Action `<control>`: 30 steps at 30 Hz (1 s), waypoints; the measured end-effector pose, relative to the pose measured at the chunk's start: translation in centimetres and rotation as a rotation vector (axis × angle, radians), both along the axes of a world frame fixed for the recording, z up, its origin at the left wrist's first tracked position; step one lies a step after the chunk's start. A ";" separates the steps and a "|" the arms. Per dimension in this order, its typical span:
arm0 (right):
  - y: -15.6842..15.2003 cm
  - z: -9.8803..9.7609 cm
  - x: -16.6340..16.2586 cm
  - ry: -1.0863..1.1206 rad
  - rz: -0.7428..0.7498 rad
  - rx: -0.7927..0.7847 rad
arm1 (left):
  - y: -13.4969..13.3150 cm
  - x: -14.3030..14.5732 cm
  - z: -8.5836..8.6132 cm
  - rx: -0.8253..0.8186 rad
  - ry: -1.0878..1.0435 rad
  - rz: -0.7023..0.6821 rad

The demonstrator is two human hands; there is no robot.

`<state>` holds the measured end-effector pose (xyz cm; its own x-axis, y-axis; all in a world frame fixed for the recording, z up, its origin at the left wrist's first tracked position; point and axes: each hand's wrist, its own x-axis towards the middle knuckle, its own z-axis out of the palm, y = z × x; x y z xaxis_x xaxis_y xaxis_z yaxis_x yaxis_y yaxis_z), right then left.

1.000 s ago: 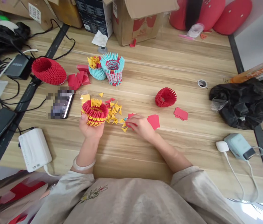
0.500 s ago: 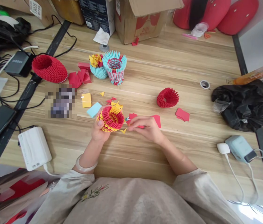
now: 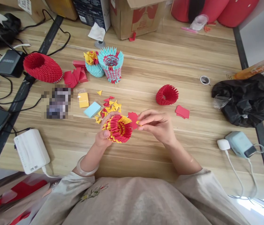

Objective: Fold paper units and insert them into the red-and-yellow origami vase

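My left hand [image 3: 103, 136] is wrapped round a red and yellow folded-paper bowl [image 3: 118, 129], tilted with its hollow facing right. Just right of its rim, my right hand [image 3: 161, 126] pinches a small yellow folded paper piece [image 3: 139, 123] between thumb and fingers, apart from the bowl. Behind the left hand lies a loose pile of yellow and red paper triangles [image 3: 112, 106]. Red paper sheets [image 3: 132, 118] show on the table between the bowl and my right fingers, partly covered by them.
Behind the pile stand a blue and red paper vase [image 3: 112, 65] and a blue paper pot [image 3: 95, 69]. A red paper bowl [image 3: 167, 95] is at right, a taller red one [image 3: 43, 68] at left. A white power bank [image 3: 31, 151] and a black bag [image 3: 245, 100] flank the workspace.
The bowl in my left hand has moved right and slightly down, uncovering more of the triangle pile. My right hand has shifted right, and the yellow piece in its pinch now shows clearly.
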<state>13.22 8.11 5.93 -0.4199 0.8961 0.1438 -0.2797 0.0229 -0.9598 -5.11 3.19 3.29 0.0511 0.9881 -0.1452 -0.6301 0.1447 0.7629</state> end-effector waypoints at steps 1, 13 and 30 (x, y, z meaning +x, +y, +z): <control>0.1 -0.1 0.0 -0.017 0.007 -0.014 | 0.0 0.0 0.0 0.000 -0.001 0.004; 0.1 -0.4 -0.1 0.008 -0.008 -0.215 | -0.2 -0.4 -0.3 -0.004 0.032 0.041; 0.4 -0.4 -0.4 0.172 0.130 -0.589 | -0.2 -0.3 -0.3 0.014 0.029 0.043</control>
